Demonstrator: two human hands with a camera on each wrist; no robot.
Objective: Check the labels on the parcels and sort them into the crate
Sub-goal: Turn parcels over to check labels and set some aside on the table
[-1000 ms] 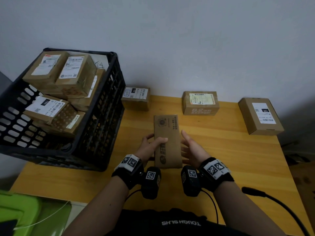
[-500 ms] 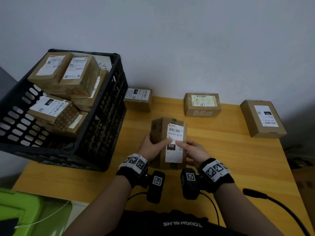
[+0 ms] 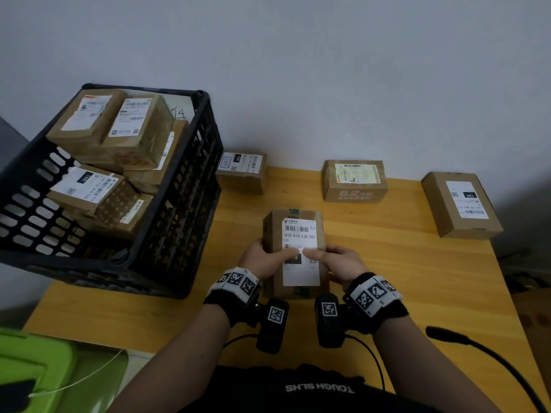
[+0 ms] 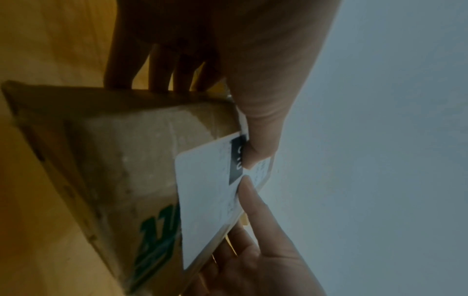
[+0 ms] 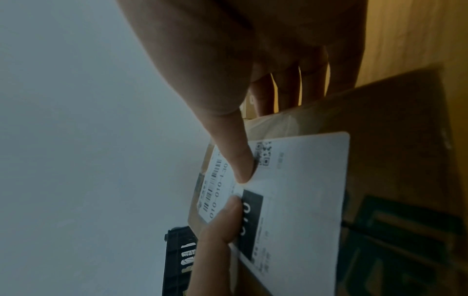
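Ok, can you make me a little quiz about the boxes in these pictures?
1. True or false: both hands hold one parcel.
2. How many parcels lie untouched on the table? A) one B) three C) five
3. Fill in: the black crate stands on the person's ____ side.

Key: 1 true: left hand and right hand grip it, thumbs on its label. 2 B. 3 left.

A brown cardboard parcel was held label-up over the middle of the wooden table, its white label reading 010-010-L30-551. Three more labelled parcels lay along the table's far edge. The black slatted crate stood on the left end, tilted, holding several labelled parcels.
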